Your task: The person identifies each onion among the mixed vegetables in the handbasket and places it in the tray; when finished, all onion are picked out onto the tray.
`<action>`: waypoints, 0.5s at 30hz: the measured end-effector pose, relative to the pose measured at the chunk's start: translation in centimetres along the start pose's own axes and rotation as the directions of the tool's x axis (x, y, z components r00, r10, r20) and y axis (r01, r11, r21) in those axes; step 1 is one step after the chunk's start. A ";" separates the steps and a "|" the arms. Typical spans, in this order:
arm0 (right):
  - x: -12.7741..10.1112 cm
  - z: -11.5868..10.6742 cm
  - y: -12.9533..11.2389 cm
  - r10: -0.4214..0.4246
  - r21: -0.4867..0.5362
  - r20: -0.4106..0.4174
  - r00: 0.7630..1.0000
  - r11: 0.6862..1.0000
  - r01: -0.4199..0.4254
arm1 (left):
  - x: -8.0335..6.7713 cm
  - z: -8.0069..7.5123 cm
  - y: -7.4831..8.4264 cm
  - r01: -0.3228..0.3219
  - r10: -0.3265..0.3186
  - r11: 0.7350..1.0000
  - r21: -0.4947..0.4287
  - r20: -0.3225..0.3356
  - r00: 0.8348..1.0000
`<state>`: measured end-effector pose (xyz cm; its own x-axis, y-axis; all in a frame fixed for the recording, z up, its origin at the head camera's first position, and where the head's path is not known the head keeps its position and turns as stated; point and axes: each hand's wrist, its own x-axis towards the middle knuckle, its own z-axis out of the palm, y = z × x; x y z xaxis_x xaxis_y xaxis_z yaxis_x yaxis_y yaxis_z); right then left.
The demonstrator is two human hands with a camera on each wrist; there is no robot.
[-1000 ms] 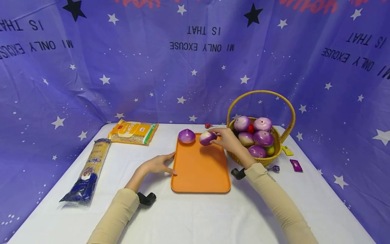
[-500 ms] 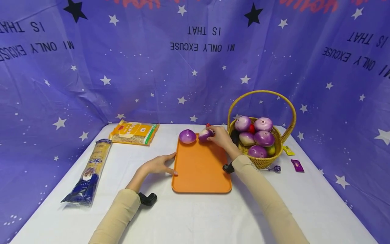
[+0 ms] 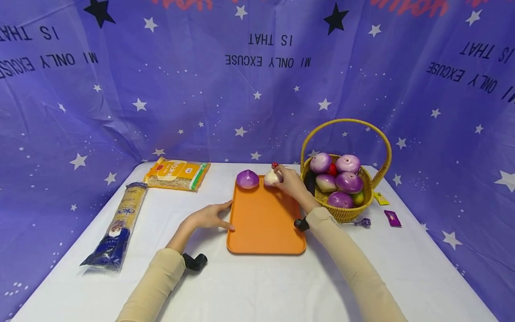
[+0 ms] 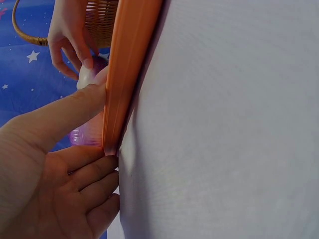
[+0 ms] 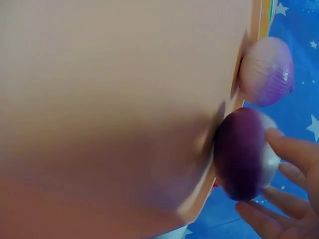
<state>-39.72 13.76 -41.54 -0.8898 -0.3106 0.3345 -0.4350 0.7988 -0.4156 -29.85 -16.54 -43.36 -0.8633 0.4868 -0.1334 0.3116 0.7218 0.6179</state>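
Note:
An orange tray (image 3: 265,223) lies mid-table. One purple onion (image 3: 247,179) sits at its far left corner. Just right of it, my right hand (image 3: 278,176) grips a second onion (image 3: 271,178), pale end showing, at the tray's far edge. In the right wrist view this held onion (image 5: 244,157) touches the tray (image 5: 124,99) beside the first onion (image 5: 266,72), and my fingertips (image 5: 294,149) sit on its white end. My left hand (image 3: 225,219) rests with relaxed fingers against the tray's left rim (image 4: 127,74), thumb along the edge.
A wicker basket (image 3: 368,179) with several onions stands right of the tray. A yellow noodle packet (image 3: 177,174) and a spaghetti pack (image 3: 120,223) lie at left. Small wrapped candies (image 3: 390,218) lie by the basket. A starry blue cloth backs the table.
My right hand carried the onion back and down to the tray's far edge, beside the first onion, turning its pale end up. The left hand stayed put.

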 end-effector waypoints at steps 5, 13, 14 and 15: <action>-0.1 -0.2 -0.4 0.001 -0.012 -0.014 1.000 1.000 -0.001 | 0.0 -0.2 0.1 -0.004 0.004 1.000 0.006 -0.001 1.000; 0.0 0.3 -0.4 0.045 0.004 -0.006 0.999 0.999 -0.044 | 0.0 0.1 -0.1 -0.007 0.007 1.000 0.002 0.000 1.000; -0.1 0.2 -0.4 0.043 -0.002 -0.007 0.999 0.999 -0.043 | 0.1 0.1 -0.1 -0.009 0.009 1.000 0.007 0.001 1.000; -0.2 0.0 -0.4 0.037 -0.003 -0.008 0.999 0.999 -0.037 | 0.1 0.1 -0.1 -0.010 0.010 1.000 0.011 0.002 1.000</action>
<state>-39.35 13.45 -41.46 -0.9043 -0.2765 0.3251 -0.4010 0.8114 -0.4252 -29.92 -16.49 -43.52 -0.8592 0.4952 -0.1290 0.3248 0.7225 0.6103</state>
